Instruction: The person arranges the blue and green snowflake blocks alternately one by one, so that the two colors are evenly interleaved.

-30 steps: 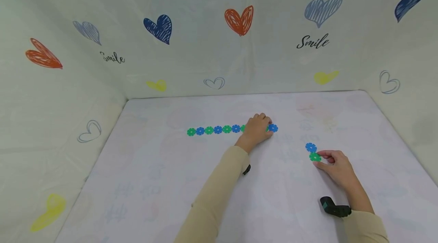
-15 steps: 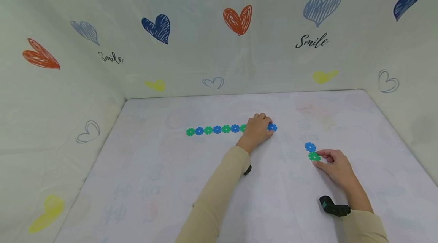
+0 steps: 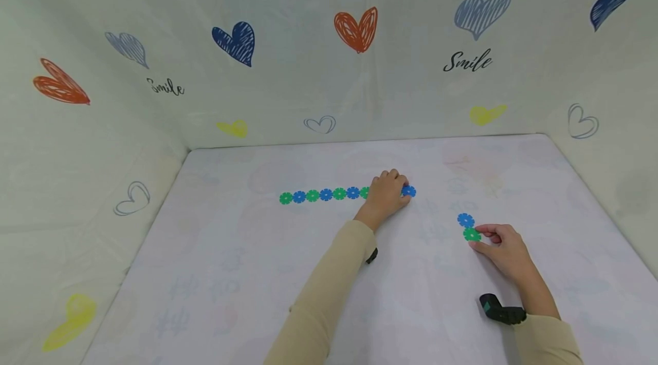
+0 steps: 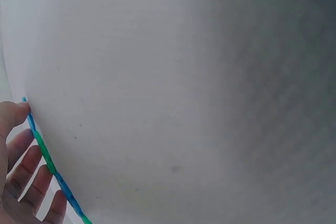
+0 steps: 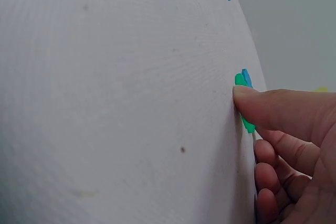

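A row of alternating green and blue snowflake building discs (image 3: 326, 195) lies across the table. My left hand (image 3: 385, 192) reaches over its right part and hides some discs. Its thumb and index finger pinch the blue snowflake disc (image 3: 409, 191) at the right end; the other fingers touch the row, as the left wrist view shows. On the right, my right hand (image 3: 506, 248) pinches a green snowflake disc (image 3: 472, 235) between thumb and index finger. Another blue snowflake disc (image 3: 465, 220) touches the green one on its far side. In the right wrist view, the thumb partly covers the green disc (image 5: 248, 124).
The white tabletop (image 3: 247, 273) extends around both hands. Behind it and to the sides stand pale fabric walls (image 3: 288, 79) with printed hearts and lettering. A black wrist device (image 3: 501, 311) is on the right wrist, near the beige sleeve.
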